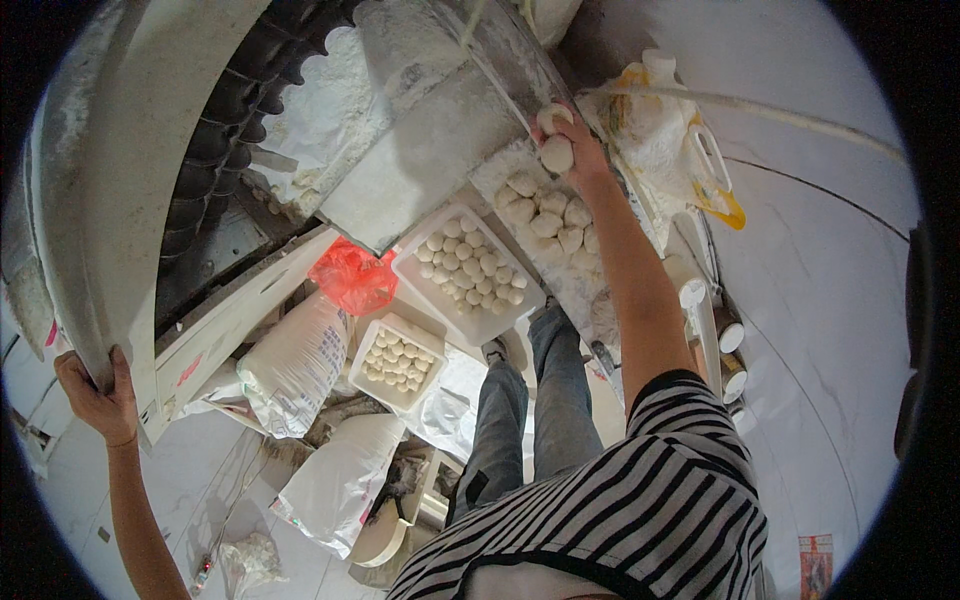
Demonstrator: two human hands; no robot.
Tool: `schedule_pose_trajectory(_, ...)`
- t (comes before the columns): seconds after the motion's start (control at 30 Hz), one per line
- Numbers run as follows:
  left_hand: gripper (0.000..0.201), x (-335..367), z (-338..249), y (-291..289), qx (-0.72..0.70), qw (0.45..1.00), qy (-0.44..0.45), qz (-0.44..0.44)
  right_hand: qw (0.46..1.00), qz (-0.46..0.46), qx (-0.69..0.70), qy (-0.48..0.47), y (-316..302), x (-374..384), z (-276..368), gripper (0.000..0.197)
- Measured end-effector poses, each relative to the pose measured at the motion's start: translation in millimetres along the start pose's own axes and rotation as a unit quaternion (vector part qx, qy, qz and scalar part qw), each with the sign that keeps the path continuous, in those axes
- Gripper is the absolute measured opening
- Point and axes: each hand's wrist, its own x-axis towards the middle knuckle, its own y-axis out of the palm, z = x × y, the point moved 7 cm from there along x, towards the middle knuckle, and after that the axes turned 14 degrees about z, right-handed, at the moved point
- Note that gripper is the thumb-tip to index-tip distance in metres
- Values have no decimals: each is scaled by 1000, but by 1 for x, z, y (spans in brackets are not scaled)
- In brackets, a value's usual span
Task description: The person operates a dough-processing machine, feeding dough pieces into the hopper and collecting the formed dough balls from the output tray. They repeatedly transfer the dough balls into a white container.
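At the far left, my left hand (100, 398) grips the lower edge of a large grey machine cover (105, 200), thumb on one side and fingers on the other. On the right, my right arm reaches forward, and my right hand (585, 150) holds pale, round dough balls (557, 154); two show at the fingers. Beneath that hand, several larger floury dough lumps (545, 212) lie on a floured surface. Between my arms, a white tray (410, 272) holds many small dough balls (468, 266). A smaller white tray (358, 378) nearer me also contains dough balls.
Dark ridged machine parts (225, 130) curve beside heaped flour (325, 100). A metal plate (400, 165) juts toward the trays. Red plastic bag (355, 275), white sacks (298, 362) and a round-rimmed container (380, 535) stand low. A white-and-yellow bag (665, 130) lies at right.
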Motion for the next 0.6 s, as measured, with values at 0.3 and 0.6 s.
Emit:
schedule_pose_trajectory(0.3,36,1,-4,-1,2,1000,-2,-4,919,45,-360,156,-18,-76,-78,58)
schedule_pose_trajectory(0.6,32,4,-8,-1,-4,999,30,-14,958,-157,-240,5,4,1,9,43)
